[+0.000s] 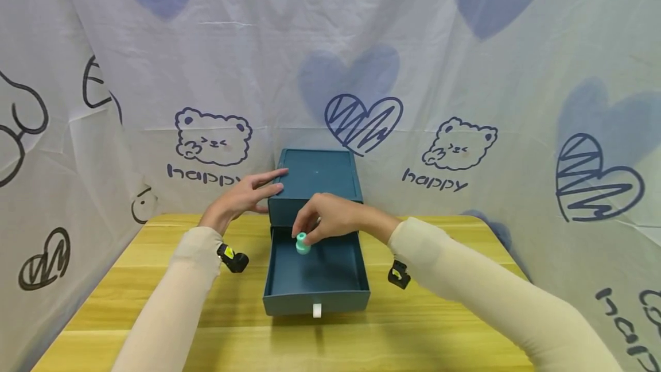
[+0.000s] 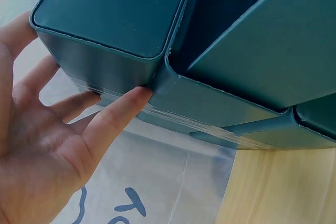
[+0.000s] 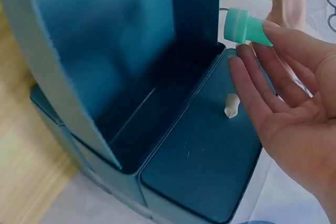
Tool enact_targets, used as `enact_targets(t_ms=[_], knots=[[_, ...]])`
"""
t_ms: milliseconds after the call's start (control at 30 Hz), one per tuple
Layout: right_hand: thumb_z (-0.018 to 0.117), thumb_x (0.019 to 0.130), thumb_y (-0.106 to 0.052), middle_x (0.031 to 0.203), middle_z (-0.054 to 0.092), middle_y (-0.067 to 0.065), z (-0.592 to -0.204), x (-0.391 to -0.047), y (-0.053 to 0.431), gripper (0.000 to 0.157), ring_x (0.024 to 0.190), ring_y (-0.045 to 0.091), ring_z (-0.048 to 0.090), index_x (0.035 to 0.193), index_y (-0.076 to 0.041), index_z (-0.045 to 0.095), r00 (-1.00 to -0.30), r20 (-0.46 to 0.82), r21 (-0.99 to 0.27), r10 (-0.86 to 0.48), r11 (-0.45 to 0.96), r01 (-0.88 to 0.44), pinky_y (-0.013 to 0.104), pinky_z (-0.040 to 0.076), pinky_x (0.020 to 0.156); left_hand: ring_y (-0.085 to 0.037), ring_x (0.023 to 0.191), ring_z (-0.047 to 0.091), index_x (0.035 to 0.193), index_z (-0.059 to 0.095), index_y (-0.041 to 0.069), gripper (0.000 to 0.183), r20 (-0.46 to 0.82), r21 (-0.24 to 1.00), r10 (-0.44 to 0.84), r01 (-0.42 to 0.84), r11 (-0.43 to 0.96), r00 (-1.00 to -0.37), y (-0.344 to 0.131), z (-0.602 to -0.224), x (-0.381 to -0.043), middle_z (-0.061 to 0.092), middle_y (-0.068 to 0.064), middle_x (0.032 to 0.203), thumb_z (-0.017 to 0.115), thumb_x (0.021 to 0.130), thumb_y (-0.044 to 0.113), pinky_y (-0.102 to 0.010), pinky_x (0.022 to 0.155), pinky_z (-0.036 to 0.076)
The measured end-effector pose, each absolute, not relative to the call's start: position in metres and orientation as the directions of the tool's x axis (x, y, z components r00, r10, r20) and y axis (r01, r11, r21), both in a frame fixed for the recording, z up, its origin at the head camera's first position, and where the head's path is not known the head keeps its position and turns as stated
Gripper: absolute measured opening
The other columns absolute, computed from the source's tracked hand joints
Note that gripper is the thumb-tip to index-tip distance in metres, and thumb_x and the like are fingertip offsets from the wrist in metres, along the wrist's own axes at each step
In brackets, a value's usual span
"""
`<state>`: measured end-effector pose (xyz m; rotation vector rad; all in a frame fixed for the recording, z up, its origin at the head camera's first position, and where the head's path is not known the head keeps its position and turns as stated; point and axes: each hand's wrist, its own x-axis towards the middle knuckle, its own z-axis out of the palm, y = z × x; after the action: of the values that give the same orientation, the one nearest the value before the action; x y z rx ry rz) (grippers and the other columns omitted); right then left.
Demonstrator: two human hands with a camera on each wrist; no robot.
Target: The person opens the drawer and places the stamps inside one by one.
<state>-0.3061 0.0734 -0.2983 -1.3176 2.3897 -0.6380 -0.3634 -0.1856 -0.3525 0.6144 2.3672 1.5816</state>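
Note:
A dark teal drawer cabinet (image 1: 320, 174) has its lower drawer (image 1: 279, 277) pulled out and its upper drawer closed. My left hand (image 1: 242, 197) lies against the cabinet's left side, fingers spread, with fingertips at the top edge. In the left wrist view, the fingers (image 2: 118, 116) reach along the casing. My right hand (image 1: 330, 217) pinches a small mint-green piece (image 1: 303, 244) between thumb and fingers, over the back part of the open drawer. The right wrist view shows this piece (image 3: 238, 25) as a short cylinder with a wider, ringed end.
A white pull tab (image 1: 317, 310) sticks out from the drawer's front. The cabinet stands on a light wooden table (image 1: 413, 326), close to a hanging cloth (image 1: 289, 102) printed with hearts and bears. Another white handle (image 3: 231, 105) shows on the closed drawer's front.

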Motion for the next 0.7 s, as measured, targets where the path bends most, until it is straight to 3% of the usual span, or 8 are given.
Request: enact_targets(t_ms=[300,700], knots=[[0.077,0.092,-0.008,0.111,0.079,0.007,-0.305,-0.312,0.052,0.020,0.092,0.007,0.072,0.112,-0.006,0.079,-0.460,-0.178,-0.556,-0.870,0.474,-0.683,0.018,0.060,0.086,-0.046,0.156,0.026,0.163,0.033,0.025,0.062,0.049,0.918,0.468,0.224,0.327,-0.882,-0.188,-0.353,-0.363,0.009,-0.013,0.175,0.055,0.107,0.039,-0.068,0.112,0.043],[0.079,0.090,-0.006,0.106,0.080,0.007,-0.319,-0.314,0.034,0.019,0.090,0.007,0.072,0.109,-0.004,0.080,-0.413,-0.223,-0.561,-0.883,0.463,-0.686,0.016,0.059,0.085,-0.044,0.156,0.026,0.163,0.034,0.027,0.062,0.047,0.919,0.465,0.221,0.327,-0.884,-0.187,-0.354,-0.364,0.010,-0.011,0.175,0.056,0.106,0.040,-0.068,0.113,0.042]])
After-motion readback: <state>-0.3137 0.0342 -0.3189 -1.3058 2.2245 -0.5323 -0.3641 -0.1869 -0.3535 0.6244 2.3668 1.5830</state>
